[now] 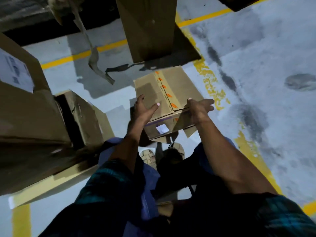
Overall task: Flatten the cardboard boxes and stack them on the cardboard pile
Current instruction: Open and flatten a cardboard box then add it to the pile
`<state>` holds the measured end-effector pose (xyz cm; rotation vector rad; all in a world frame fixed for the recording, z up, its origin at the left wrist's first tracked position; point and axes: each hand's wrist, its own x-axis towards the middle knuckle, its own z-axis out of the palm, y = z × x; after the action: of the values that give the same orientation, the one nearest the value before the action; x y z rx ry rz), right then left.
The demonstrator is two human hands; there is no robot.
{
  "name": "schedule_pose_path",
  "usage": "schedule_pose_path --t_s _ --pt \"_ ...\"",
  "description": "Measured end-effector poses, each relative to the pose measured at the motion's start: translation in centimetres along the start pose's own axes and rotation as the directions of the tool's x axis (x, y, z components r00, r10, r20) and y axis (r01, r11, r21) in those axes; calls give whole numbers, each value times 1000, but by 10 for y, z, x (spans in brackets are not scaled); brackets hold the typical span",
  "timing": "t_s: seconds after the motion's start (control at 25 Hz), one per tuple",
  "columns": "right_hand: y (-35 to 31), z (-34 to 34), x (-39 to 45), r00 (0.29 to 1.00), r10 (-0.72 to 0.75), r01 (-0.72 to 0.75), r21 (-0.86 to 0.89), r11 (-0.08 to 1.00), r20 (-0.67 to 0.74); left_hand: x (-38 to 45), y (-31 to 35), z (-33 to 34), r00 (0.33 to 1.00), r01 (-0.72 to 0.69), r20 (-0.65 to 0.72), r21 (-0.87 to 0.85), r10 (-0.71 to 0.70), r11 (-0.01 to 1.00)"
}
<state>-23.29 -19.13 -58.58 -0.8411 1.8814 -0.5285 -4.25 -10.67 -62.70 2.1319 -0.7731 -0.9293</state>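
Both hands hold a small box [168, 98] above the floor [256, 48], in front of the person's knees. The left hand [145, 109] lies on the box's top near its left edge, fingers nearly straight and spread, pressing rather than pinching. The right hand [199, 108] takes the near right corner, thumb on the top and fingers reaching past the side; how tightly its grip closes cannot be told.

Progress, as a judgement: early. The box is whole, with its top seam closed under tape [166, 94] printed with orange marks; a loose flap [190, 130] hangs at its underside. It has yet to be opened, pressed flat and stacked.

Other cartons, placed relative to the box:
- Left of it, a large carton [25, 108] with a white label [14, 71], not flattened.
- Between that carton and the box, a carton [82, 117] lying with a dark open mouth; no contents can be made out.
- Beyond the box, a tall carton [148, 26] standing upright, with a flat sheet [187, 48] on the floor beside it.
- Left and beyond, a strip of torn tape [94, 60] hangs down.

What the box holds is hidden. No pile can be identified with certainty.
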Motion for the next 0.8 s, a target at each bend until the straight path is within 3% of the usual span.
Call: schedule_pose_path --t_s 0.2,0.36,0.44,0.6,0.8 --pt "32 -5 -6 976 40 -54 63 997 213 -3 -16 -1 995 31 91 26 -33 999" --pt "35 15 -5 983 173 -176 57 983 66 1 -38 1 989 41 144 38 -46 998" --pt "46 26 2 984 181 -181 -24 983 -8 7 -53 9 987 44 151 117 -62 992" --pt "92 38 18 965 260 -261 -72 963 -26 21 -78 28 975 32 203 297 -96 954" --pt "159 36 18 984 110 -77 -228 971 137 20 -101 50 949 0 277 481 -152 877"
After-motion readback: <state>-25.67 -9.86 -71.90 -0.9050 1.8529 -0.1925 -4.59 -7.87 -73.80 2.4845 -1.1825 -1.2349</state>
